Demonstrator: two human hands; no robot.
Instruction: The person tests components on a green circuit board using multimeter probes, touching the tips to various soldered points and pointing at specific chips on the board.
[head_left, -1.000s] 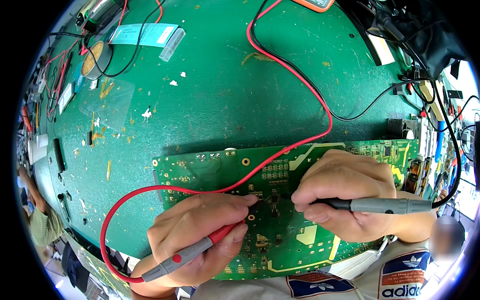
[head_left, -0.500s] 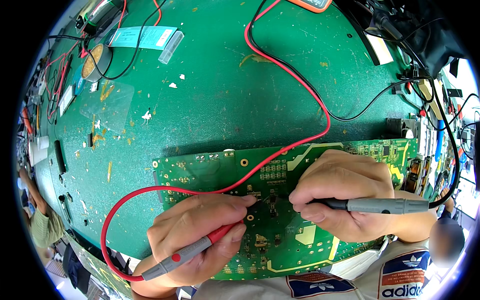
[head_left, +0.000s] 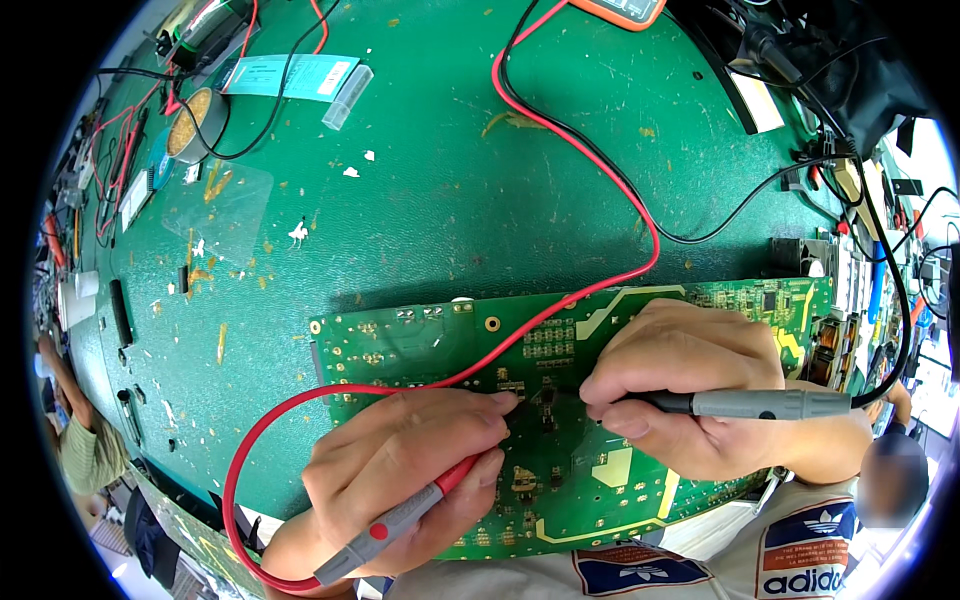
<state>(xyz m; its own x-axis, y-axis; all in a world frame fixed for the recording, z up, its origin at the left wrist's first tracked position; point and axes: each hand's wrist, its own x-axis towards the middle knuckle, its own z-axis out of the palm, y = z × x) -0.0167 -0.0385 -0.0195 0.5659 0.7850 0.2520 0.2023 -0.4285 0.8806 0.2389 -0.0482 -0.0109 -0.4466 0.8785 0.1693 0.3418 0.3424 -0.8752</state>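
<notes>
My left hand point(head_left: 400, 470) is closed on the red test probe point(head_left: 392, 522), which has a grey handle and a red lead looping up over the board. My right hand point(head_left: 690, 390) grips the black test probe point(head_left: 760, 403) with a grey handle, held nearly level. Both hands are over a long green circuit board point(head_left: 620, 466), their fingertips either side of a group of small dark parts near its middle. Whether the probe tips touch the board I cannot make out.
An orange meter point(head_left: 615, 12) is at the top edge of the green mat point(head_left: 420, 200). A round tin point(head_left: 195, 125), blue strip point(head_left: 290, 78) and cables are at upper left. Tools and equipment crowd the right. A person's arm point(head_left: 70, 390) shows at far left.
My left hand and its probe have shifted slightly right and down, taking the red lead's loop along. The black probe's rear end has moved slightly left and up.
</notes>
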